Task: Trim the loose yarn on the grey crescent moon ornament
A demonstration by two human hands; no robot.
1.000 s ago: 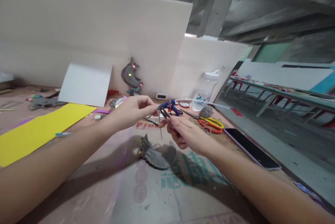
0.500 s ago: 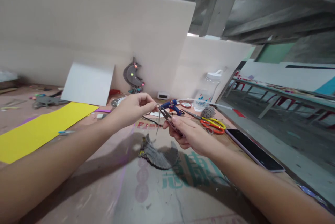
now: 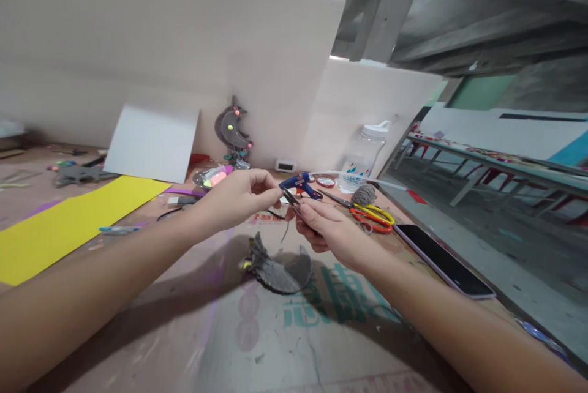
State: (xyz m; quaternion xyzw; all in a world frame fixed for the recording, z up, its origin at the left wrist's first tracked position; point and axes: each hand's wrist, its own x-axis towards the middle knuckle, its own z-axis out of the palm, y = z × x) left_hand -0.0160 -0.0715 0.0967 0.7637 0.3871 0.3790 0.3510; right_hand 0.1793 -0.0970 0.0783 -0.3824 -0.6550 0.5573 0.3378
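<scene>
My right hand [image 3: 328, 228] is wrapped around a small pair of pliers [image 3: 290, 197], jaws pointing up and left. At the jaw tips, my left hand [image 3: 245, 198] has thumb and forefinger pinched on a thin grey strand [image 3: 285, 232], whose loose end hangs below; whether it is wire or yarn I cannot tell. Much of the strand is hidden by the fingers and pliers. Below both hands, apart from them, a grey yarn-covered crescent [image 3: 280, 273] lies on the printed cardboard [image 3: 257, 356], with a yellow bit at its left end.
Behind the hands are a blue glue gun [image 3: 301, 185], scissors [image 3: 372, 215], a ball of grey yarn [image 3: 364, 194] and a clear bottle [image 3: 362, 157]. A phone [image 3: 443, 261] lies right. Yellow paper [image 3: 82, 221] lies left. A decorated crescent [image 3: 233, 128] leans on the white board [image 3: 160, 44].
My left hand has shifted slightly down and right, its fingertips still by the pliers' jaws. The strand's hanging end has swung right and looks shorter. A dish of colourful bits shows more.
</scene>
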